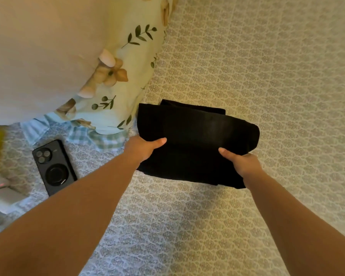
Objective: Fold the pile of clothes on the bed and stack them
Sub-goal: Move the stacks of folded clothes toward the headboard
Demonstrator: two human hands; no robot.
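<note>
Evidently the step in hand is the finishing of one fold: a black, soft-knit folded garment [195, 140] lies as a thick rectangle on the pale bedspread printed with small grey leaf motifs [267, 76], roughly mid-bed and just beside a mint-green floral pillow [116, 62]. The left hand [143, 149] grips the garment's near-left edge, thumb laid on top and the fingers hidden beneath the cloth. The right hand [243, 162] pinches the near-right edge the same way, thumb over the cloth. Both look set either to lift the bundle or to turn it over once more.

By judgement, the next move calls for keeping both sides level so the layers do not slide apart, then setting the bundle wherever the stack is to stand; no stack shows in this view, nor the rest of the pile.

No basket, box or other container is visible. A black smartphone with a ring on its back [54, 166] lies face down at the left, well apart from the garment.
</note>
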